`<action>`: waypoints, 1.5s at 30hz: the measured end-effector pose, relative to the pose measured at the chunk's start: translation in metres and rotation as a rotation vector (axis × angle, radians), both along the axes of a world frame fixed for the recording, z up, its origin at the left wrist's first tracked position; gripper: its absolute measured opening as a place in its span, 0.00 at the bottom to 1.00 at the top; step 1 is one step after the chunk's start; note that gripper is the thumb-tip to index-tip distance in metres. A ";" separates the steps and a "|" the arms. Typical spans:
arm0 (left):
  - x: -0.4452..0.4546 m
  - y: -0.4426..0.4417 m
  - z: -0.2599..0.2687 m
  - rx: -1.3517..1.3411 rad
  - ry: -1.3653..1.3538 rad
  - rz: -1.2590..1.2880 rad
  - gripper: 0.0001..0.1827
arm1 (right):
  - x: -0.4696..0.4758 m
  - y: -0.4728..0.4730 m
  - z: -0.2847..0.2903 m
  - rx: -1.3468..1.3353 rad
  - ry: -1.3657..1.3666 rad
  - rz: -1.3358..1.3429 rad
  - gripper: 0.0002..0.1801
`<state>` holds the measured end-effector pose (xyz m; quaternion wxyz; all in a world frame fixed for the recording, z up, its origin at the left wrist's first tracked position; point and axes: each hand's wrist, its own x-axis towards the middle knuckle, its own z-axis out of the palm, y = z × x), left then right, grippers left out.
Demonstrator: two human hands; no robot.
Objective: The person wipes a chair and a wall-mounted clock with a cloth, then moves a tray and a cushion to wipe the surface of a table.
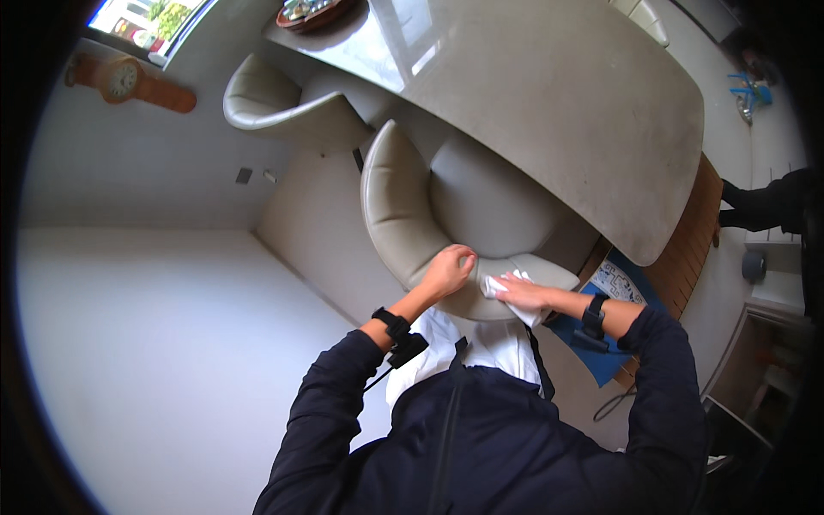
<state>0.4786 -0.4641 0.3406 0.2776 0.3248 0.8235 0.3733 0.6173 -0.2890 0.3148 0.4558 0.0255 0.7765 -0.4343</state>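
My right hand presses a white cloth against the top of the curved backrest of a beige leather chair. To its left, my left hand rests at the same backrest with its fingers curled; nothing shows in it, though the palm is hidden. The chair's seat reaches partly under a table with a grey stone-like top. Both wrists wear black straps with small devices.
A second beige chair stands at the upper left. A round tray with small items lies on the table. Beyond the table's right end are a blue patterned cloth, wooden slats and a person in dark trousers.
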 end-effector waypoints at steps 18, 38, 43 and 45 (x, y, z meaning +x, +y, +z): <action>-0.258 -0.007 -0.023 -0.084 -0.142 0.314 0.36 | -0.215 -0.159 -0.004 -0.466 0.074 -1.063 0.39; -0.261 0.077 0.010 0.003 0.102 -0.004 0.32 | -0.156 0.098 0.065 -0.109 0.662 -1.866 0.32; -0.258 0.125 -0.004 -0.066 0.123 -0.054 0.33 | -0.150 0.147 -0.028 0.901 0.222 -1.412 0.50; -0.278 0.124 -0.016 -0.151 0.195 -0.019 0.33 | -0.223 0.101 -0.014 1.082 0.078 -1.315 0.46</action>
